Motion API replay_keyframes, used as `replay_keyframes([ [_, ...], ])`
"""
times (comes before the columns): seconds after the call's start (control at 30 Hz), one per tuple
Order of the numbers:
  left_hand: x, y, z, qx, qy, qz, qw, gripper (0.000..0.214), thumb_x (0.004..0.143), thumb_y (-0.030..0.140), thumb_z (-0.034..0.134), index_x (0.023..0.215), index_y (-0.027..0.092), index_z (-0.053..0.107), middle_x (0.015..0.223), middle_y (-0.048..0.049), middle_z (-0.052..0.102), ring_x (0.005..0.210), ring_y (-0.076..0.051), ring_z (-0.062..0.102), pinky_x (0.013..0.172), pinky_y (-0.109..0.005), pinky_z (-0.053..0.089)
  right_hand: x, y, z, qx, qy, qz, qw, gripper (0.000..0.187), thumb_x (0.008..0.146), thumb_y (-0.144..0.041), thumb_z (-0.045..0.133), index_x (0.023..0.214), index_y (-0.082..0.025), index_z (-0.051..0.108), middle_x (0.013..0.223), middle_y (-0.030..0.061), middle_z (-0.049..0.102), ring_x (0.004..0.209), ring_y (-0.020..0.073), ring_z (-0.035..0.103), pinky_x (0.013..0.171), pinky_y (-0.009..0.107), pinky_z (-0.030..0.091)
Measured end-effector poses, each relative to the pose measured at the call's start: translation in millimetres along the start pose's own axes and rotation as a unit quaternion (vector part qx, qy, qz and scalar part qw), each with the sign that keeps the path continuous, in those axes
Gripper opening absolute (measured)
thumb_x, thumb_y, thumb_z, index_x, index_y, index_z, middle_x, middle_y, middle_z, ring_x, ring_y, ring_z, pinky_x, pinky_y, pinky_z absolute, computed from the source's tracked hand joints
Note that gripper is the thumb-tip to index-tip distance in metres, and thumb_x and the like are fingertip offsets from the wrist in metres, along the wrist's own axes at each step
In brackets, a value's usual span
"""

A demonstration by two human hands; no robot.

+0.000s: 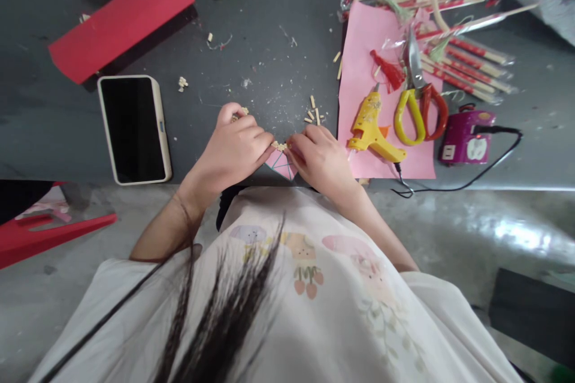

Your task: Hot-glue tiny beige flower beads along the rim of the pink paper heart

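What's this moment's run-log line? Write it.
left hand: holding pink piece | right hand: holding same piece | right side: yellow glue gun on pink sheet | left side: phone on table

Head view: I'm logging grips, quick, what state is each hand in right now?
Left hand: closed, pinching one side of the teal-lined pink piece.
Right hand: closed, pinching the other side of the same piece.

The pink piece bore teal criss-cross lines on my remote feed; the glue gun showed bright yellow.
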State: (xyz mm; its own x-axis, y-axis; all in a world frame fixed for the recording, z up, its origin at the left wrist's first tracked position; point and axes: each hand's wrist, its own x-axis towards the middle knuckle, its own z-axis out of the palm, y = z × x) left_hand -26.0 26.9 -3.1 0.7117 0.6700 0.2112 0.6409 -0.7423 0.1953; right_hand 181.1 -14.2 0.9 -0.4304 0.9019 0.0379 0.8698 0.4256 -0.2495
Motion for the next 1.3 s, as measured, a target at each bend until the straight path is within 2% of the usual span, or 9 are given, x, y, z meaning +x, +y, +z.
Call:
replay_keyframes([
  [0.4,4.5,-0.3,-10.3,0.048,-0.036,0.055,0.997,0.028,0.104,0.02,0.043,0.085,0.018,0.064,0.072,0.0021,0.066,0.08,-0.017,0.058,0.097,-0.044,0.038,0.8,-0.7,1.6,-0.007,0.015,-0.006,1.0,0.023,0.101,-0.025,0.046,0.09,-0.018,0.065,0.087,0.0088,0.063,0.083,0.0247,0.053,0.073,0.034,0.043],
  [0.57,6.6,0.1,-12.7,0.069,-0.053,0.066,0.994,0.033,0.105,0.018,0.038,0.083,0.02,0.063,0.072,0.0021,0.065,0.081,-0.017,0.057,0.097,-0.044,0.039,1.1,-0.6,2.4,0.0,0.017,-0.017,1.0,0.023,0.101,-0.02,0.045,0.088,-0.018,0.065,0.086,0.0085,0.062,0.083,0.0243,0.052,0.073,0.035,0.042],
  [0.73,8.3,-0.7,-12.0,0.086,-0.034,0.084,0.992,0.037,0.104,0.015,0.036,0.082,0.02,0.065,0.068,0.0025,0.062,0.077,-0.017,0.058,0.094,-0.044,0.041,1.5,0.1,3.7,0.007,0.018,-0.019,1.0,0.024,0.101,-0.019,0.045,0.088,-0.018,0.064,0.087,0.0084,0.062,0.083,0.024,0.052,0.073,0.035,0.041],
  [1.03,6.9,0.3,-14.5,0.053,-0.076,0.06,0.994,0.039,0.106,0.017,0.032,0.082,0.016,0.063,0.069,0.0009,0.061,0.079,-0.016,0.055,0.099,-0.043,0.035,1.4,-1.4,2.3,0.017,0.005,-0.009,1.0,0.022,0.099,-0.016,0.045,0.087,-0.018,0.064,0.088,0.0086,0.062,0.084,0.0238,0.051,0.072,0.035,0.04],
  [1.13,5.4,0.6,-12.1,0.054,-0.067,0.057,0.995,0.04,0.106,0.018,0.032,0.081,0.018,0.063,0.069,0.0018,0.061,0.078,-0.016,0.053,0.099,-0.043,0.035,0.8,-0.8,3.6,0.007,0.014,-0.012,1.0,0.021,0.098,-0.016,0.046,0.087,-0.019,0.064,0.088,0.0083,0.061,0.084,0.0239,0.051,0.072,0.035,0.041],
  [1.3,2.8,0.9,-6.1,-0.01,-0.044,0.015,0.999,0.037,0.106,0.023,0.034,0.081,0.023,0.061,0.068,0.0042,0.062,0.076,-0.016,0.051,0.101,-0.041,0.034,0.6,-0.6,4.2,0.014,0.011,-0.008,1.0,0.024,0.099,-0.017,0.043,0.087,-0.019,0.064,0.088,0.0087,0.061,0.083,0.0243,0.051,0.072,0.035,0.041],
])
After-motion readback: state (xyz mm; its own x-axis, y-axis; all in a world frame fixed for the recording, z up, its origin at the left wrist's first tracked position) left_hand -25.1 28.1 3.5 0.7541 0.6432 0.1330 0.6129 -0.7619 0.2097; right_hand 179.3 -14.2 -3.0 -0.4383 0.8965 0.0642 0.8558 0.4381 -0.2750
